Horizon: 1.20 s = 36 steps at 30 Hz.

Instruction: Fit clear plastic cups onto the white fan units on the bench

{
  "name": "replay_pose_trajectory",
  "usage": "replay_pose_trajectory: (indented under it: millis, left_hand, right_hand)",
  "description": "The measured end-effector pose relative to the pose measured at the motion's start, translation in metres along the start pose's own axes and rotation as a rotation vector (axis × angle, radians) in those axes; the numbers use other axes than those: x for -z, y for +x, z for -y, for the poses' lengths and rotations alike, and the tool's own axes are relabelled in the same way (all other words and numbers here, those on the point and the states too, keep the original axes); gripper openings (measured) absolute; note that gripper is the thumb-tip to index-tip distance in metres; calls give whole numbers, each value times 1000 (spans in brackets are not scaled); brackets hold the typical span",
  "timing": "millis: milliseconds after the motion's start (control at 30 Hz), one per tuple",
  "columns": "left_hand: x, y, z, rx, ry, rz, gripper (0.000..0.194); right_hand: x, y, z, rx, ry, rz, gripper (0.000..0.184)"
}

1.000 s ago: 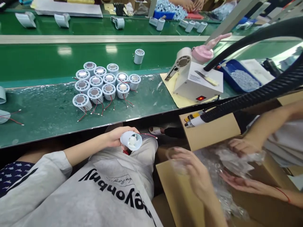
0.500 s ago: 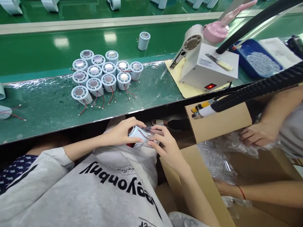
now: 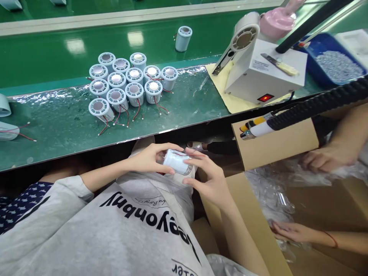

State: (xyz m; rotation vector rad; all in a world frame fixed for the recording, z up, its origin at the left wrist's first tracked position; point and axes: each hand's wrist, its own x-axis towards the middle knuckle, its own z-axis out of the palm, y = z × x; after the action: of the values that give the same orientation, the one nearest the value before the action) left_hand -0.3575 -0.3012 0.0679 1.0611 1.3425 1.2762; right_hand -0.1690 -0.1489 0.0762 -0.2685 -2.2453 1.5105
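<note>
Over my lap, a pale blue cylindrical fan housing (image 3: 176, 161) lies on its side between my hands. My left hand (image 3: 151, 158) grips its left end, thumb below and fingers above. My right hand (image 3: 209, 172) has its fingertips on the right end, where a grid-like edge shows; a clear plastic piece may be around it, but I cannot make it out well. A bit of wire shows along the housing's top. On the bench beyond stands a cluster of similar fan housings (image 3: 116, 82), upright, with round metal motor ends up and red and dark wires trailing.
A single housing (image 3: 183, 39) stands on the green belt (image 3: 86, 28). At right are a white box device (image 3: 264, 76) with a knife on top, a blue tray (image 3: 322, 73) and a black hose (image 3: 316, 103). A co-worker's hands (image 3: 324, 157) are over a cardboard box (image 3: 244, 207) with clear plastic.
My right hand has come from the cardboard box with a clear piece to the housing. The housing has turned from showing its open, bladed end to lying sideways between both hands.
</note>
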Motion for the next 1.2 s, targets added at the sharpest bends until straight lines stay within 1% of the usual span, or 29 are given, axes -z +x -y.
replay_pose_trajectory:
  millis: [33,67,133,267,400,500,700,800,867,933,1000,1200]
  left_hand:
    - [-1,-1,-3,41,-61,-11,69]
    - [-2,-3,-5,68,-97,-11,69]
    - [-2,-4,-9,70,-89,9,69]
    - [2,-5,-13,-32,-5,67,73]
    - [4,-6,-14,-116,38,106,72]
    - [3,-8,-16,-125,55,117,72]
    - [4,-11,-19,-169,114,143,70]
    - [4,-11,-19,-159,133,143,70]
    - [4,-11,-20,-151,132,142,70]
    - [4,-11,-20,-156,129,147,69]
    - [4,-12,-21,-164,130,150,69]
    - [3,-17,-23,-143,98,138,76]
  right_hand:
    - [0,-2,0,52,-73,14,32]
    - [-1,-4,0,89,-127,18,39]
    - [-1,-9,0,103,-157,18,41]
    - [-2,-16,0,-4,-23,37,42]
    - [-1,-17,3,-78,132,41,45]
    - [-1,-17,6,-132,204,38,48]
    - [-1,-18,11,-290,344,37,45]
    - [-2,-18,13,-364,396,30,45]
    - [-3,-17,14,-388,425,28,45]
    - [-4,-17,14,-383,445,30,43]
    - [-5,-18,13,-350,437,28,42]
    - [-6,-25,15,-148,279,-3,49]
